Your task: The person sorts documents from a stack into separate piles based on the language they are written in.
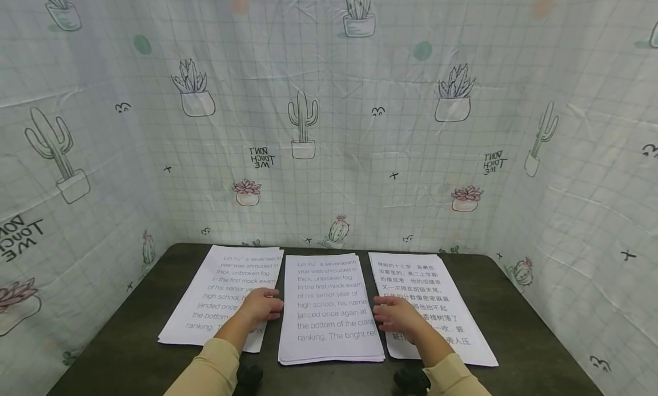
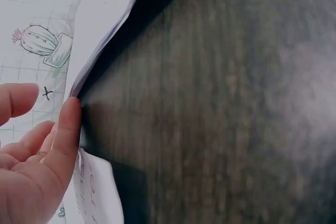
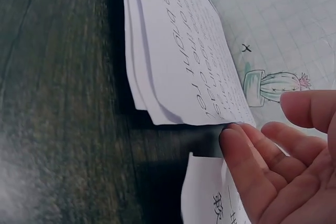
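Three stacks of printed paper lie side by side on a dark table. The left stack and the middle stack carry English text, while the right stack has Chinese characters. Over the left stack's right side is my left hand, its fingers loosely bent and the fingertips right at the middle stack's left edge. My right hand mirrors it over the right stack, with fingertips at the middle stack's right edge. Both thumbs stand apart from the fingers, and neither hand grips any paper.
The dark wooden table meets a cloth backdrop printed with cacti, which rises behind it and along both sides. Narrow gaps separate the stacks. Two black objects show near the front edge beside the sleeves.
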A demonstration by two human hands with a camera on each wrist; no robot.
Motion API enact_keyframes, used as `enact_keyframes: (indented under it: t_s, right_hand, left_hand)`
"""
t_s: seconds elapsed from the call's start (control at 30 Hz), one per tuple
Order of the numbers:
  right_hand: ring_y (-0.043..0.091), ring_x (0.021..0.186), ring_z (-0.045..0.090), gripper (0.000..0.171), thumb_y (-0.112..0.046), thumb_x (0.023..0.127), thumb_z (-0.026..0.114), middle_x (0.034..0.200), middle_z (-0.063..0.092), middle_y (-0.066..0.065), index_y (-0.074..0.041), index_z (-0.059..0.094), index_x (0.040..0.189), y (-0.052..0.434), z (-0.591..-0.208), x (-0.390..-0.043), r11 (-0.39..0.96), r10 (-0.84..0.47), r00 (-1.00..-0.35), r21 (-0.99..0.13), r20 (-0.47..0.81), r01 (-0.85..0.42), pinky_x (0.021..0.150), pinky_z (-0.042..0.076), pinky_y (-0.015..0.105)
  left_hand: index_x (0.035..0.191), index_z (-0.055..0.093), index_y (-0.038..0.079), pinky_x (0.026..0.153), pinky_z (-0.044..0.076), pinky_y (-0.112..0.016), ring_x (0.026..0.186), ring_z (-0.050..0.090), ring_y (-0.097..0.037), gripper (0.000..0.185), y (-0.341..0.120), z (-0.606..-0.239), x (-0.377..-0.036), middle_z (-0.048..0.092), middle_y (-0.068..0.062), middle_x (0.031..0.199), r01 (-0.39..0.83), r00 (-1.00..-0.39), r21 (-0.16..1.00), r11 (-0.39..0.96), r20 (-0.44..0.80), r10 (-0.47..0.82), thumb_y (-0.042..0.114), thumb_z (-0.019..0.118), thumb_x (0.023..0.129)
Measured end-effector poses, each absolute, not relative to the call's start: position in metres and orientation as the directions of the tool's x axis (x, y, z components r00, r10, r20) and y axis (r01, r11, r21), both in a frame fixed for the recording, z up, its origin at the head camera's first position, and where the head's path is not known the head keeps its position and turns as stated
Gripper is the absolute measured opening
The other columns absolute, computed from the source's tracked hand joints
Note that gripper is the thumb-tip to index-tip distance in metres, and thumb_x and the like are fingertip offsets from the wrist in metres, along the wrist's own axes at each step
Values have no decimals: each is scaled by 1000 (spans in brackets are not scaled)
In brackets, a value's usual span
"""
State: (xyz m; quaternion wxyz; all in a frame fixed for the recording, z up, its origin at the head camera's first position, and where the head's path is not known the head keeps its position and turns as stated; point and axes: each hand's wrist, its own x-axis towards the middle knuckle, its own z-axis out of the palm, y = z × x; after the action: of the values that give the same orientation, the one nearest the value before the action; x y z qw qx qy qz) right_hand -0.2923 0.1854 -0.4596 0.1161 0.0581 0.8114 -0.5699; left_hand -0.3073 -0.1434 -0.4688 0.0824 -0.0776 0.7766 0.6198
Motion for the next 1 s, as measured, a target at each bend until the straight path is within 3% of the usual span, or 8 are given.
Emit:
enact_keyframes:
  t_s: [0.53, 0.77, 1.0]
  right_hand:
    - [34, 106, 64, 43, -10, 94, 56, 122, 62, 26, 11, 52, 132, 182, -460, -289, 387, -52, -949, -882, -311, 268, 82, 59, 45]
    - [34, 109, 64, 44, -11, 95, 55, 125, 61, 27, 11, 52, 132, 182, -461, -288, 394, -56, -949, -880, -311, 265, 83, 59, 44]
    - [37, 112, 63, 43, -8, 93, 59, 125, 61, 26, 10, 54, 132, 182, -463, -287, 422, -60, -958, -877, -280, 230, 86, 58, 48]
  left_hand:
    - [109, 63, -12, 61, 59, -27, 66, 64, -14, 30, -127, -473, -305, 66, -16, 87, -224, -974, 896, 385, -218, -58, -1, 69, 81]
    - [102, 65, -9, 55, 56, -23, 58, 59, -12, 26, -121, -476, -307, 64, -15, 85, -239, -971, 876, 419, -211, -112, 1, 74, 80]
    - [103, 67, -8, 56, 56, -23, 60, 60, -12, 25, -120, -480, -307, 65, -14, 86, -231, -973, 873, 429, -201, -114, 0, 73, 80]
